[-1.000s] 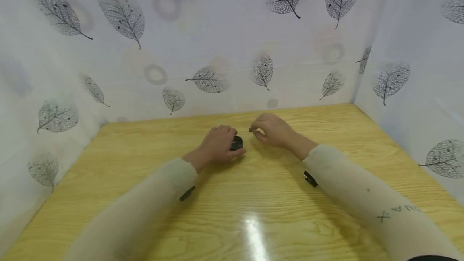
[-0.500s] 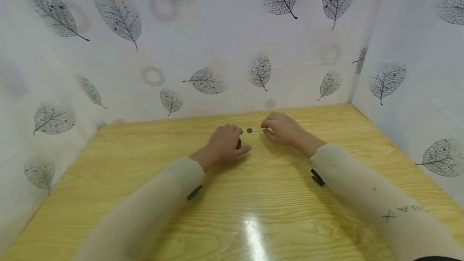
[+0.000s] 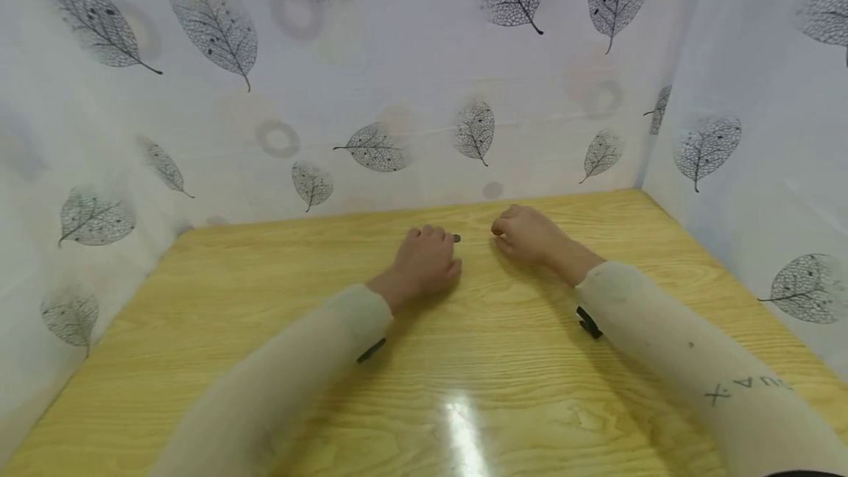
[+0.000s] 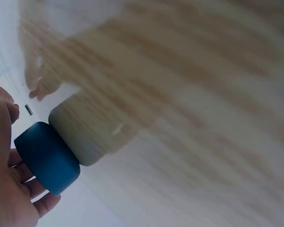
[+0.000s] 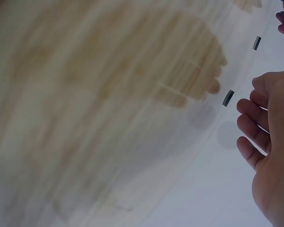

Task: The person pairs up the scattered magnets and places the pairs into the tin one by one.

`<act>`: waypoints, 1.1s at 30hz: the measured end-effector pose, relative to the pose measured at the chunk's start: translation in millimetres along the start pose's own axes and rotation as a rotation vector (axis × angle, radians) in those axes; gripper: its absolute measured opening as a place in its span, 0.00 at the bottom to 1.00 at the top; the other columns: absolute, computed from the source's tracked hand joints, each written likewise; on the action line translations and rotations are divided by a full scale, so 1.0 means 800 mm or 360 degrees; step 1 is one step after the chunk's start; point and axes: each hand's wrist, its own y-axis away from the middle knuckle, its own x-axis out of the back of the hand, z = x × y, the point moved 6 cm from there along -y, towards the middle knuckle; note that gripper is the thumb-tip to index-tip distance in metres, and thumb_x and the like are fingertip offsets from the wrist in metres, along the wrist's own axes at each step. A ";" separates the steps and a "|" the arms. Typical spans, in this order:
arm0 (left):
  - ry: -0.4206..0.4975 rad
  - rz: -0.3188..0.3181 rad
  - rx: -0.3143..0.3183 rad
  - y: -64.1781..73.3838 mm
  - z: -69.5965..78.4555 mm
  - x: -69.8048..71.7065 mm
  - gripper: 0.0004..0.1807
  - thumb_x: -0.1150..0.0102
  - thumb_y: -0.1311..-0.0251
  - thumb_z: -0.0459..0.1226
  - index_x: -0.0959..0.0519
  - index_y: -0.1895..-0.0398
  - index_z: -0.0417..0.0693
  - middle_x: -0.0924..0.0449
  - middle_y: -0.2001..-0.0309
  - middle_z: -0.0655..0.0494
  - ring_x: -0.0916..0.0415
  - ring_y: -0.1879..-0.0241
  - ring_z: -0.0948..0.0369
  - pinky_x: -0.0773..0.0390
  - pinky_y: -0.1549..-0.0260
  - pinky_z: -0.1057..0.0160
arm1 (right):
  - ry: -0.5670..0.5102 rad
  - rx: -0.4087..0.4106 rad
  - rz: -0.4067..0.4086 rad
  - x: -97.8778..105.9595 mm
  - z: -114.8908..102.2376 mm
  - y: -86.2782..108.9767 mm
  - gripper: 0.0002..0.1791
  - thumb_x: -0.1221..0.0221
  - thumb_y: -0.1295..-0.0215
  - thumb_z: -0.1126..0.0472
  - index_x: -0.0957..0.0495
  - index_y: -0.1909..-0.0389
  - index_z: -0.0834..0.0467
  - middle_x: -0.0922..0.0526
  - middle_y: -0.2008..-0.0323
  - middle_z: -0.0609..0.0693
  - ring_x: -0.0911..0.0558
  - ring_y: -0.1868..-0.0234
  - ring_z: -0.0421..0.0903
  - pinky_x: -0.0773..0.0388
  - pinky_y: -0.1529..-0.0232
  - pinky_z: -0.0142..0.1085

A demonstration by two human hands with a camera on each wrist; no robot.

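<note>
Gripping blue puck in our left hand, likely for steadiness; our right hand sits right of puck, relaxed, empty.

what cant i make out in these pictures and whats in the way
Dark blue squat cylinder: head view, hidden behind the left hand.
Small dark flat disc: any markings too small, every view.
Right hand: head view, palm hidden by its own back.
Left hand: right wrist view, mostly cut off by right edge.
Yellow wooden tabletop: both wrist views, grain blurred.
</note>
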 end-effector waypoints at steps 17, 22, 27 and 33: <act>0.0304 -0.0090 0.0162 -0.016 -0.002 -0.001 0.25 0.57 0.28 0.47 0.28 0.37 0.40 0.26 0.39 0.46 0.30 0.38 0.49 0.33 0.35 0.48 | 0.0074 -0.0171 -0.0213 -0.014 0.017 0.003 0.22 0.48 0.27 0.58 0.25 0.39 0.67 0.21 0.49 0.64 0.24 0.48 0.60 0.26 0.44 0.53; 0.0260 -0.0132 0.0161 -0.018 -0.003 -0.004 0.25 0.58 0.27 0.47 0.29 0.36 0.40 0.26 0.38 0.46 0.30 0.38 0.49 0.33 0.36 0.47 | 0.0062 -0.0193 -0.0244 -0.017 0.018 0.006 0.22 0.50 0.25 0.57 0.25 0.38 0.65 0.22 0.45 0.64 0.25 0.45 0.61 0.28 0.42 0.55; 0.0206 -0.0228 0.0180 -0.020 -0.002 -0.008 0.26 0.63 0.24 0.45 0.32 0.30 0.44 0.29 0.33 0.49 0.33 0.34 0.49 0.33 0.35 0.46 | 0.0064 -0.0151 -0.0238 -0.017 0.015 0.004 0.20 0.50 0.25 0.56 0.23 0.40 0.64 0.21 0.47 0.62 0.25 0.46 0.60 0.28 0.43 0.55; 0.0110 -0.0303 0.0129 -0.021 0.004 -0.011 0.24 0.66 0.23 0.44 0.31 0.29 0.51 0.31 0.31 0.54 0.35 0.33 0.52 0.35 0.35 0.45 | 0.0055 -0.0119 -0.0246 -0.017 0.010 0.003 0.14 0.46 0.26 0.56 0.19 0.51 0.60 0.19 0.53 0.57 0.25 0.50 0.56 0.28 0.50 0.52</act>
